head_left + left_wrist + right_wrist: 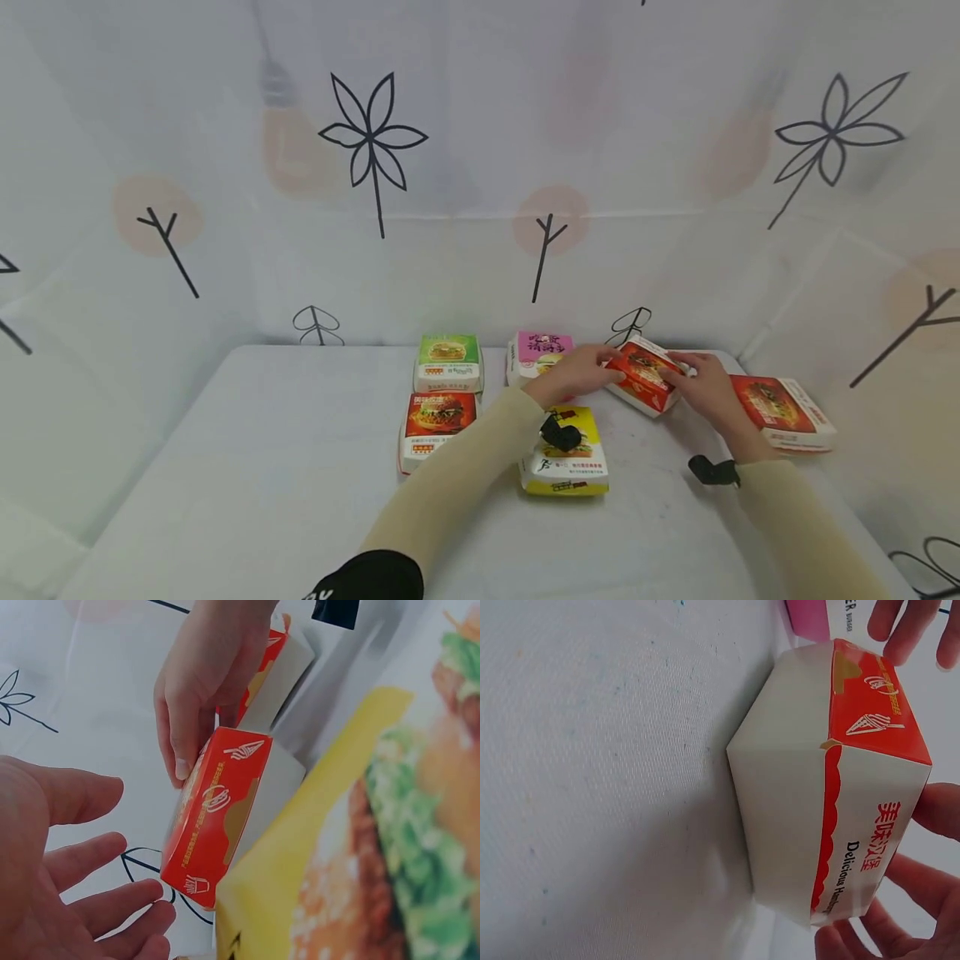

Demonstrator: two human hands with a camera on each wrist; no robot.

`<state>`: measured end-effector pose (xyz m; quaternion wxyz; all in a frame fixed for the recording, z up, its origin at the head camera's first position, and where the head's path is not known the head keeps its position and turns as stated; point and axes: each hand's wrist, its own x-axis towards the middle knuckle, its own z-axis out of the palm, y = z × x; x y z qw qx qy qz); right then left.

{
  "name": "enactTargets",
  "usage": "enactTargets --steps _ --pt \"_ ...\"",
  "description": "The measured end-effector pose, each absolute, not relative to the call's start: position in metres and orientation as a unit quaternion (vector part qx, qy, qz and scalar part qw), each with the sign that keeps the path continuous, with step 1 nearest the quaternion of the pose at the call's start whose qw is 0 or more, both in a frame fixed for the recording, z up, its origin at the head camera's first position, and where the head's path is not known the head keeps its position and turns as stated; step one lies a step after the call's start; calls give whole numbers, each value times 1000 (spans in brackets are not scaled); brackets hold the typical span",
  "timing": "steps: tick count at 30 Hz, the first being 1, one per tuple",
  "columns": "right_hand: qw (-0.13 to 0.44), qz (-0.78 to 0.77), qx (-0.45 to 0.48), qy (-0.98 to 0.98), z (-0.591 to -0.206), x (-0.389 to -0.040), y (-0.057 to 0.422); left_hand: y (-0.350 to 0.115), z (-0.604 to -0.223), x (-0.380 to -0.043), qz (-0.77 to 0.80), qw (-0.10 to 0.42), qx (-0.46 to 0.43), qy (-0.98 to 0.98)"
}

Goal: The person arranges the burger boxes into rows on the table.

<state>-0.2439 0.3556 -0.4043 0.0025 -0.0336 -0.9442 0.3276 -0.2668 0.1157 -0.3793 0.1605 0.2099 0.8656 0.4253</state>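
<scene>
A red and white burger box (643, 373) sits tilted at the back right of the table. My right hand (705, 387) grips it from the right side, thumb on the red top and fingers along the far edge. My left hand (573, 373) is at its left end with fingers spread; in the left wrist view, a gap shows between those fingers and the box (217, 802). In the right wrist view the box (787, 765) stands close over the white cloth, its side printed "Delicious Hamburger".
A pink box (523, 358) and a yellow box (566, 467) lie by my left forearm. Further left are a green box (448, 367) and a red box (438, 417). Another red box (780, 412) lies beyond my right wrist. A patterned cloth backdrop (465, 275) rises behind the table.
</scene>
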Motion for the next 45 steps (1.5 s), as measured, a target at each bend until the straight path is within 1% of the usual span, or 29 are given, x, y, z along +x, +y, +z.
enactTargets --steps 11,21,29,34,36,41,43,45 --pt "29 312 -30 -949 -405 -233 350 117 -377 -263 418 153 213 870" --pt "29 323 -43 -945 -410 -223 349 126 -380 -262 414 164 197 873" --pt "53 340 -42 -938 -418 -219 357 138 -381 -265 388 145 214 885" --pt "49 344 -33 -937 -421 -219 358 142 -381 -267 329 129 214 910" --pt "56 355 -36 -933 -421 -220 357 143 -382 -268 322 129 206 915" --pt "97 372 -42 -922 -421 -221 358 143 -383 -269 345 138 190 909" --pt "95 372 -36 -923 -419 -222 359 142 -383 -270 356 144 188 904" --pt "78 374 -27 -924 -416 -224 361 140 -382 -270 361 147 193 900"
